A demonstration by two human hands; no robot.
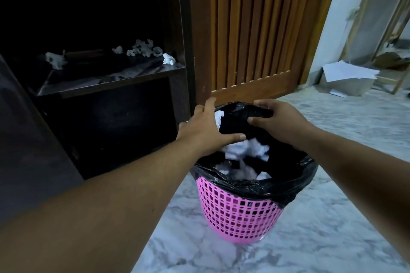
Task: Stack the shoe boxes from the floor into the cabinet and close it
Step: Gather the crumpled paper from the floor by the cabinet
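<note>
So you had both hands over the pink bin (239, 213) mid-frame: left hand (204, 131) splayed loose over paper scraps, right hand (279, 122) seemingly pinching the black liner (288, 184), probably packing trash. Cabinet (111, 77) upper left stood open; no shoe boxes were visible.

Cabinet (182, 29) open; shelf (111, 80) strewn with paper scraps (142, 47), lower bay beneath unlit, contents not discernible. Bin (239, 213) stands on floor (332, 239) just beside cabinet's right post. Marble floor right of bin unobstructed.
</note>
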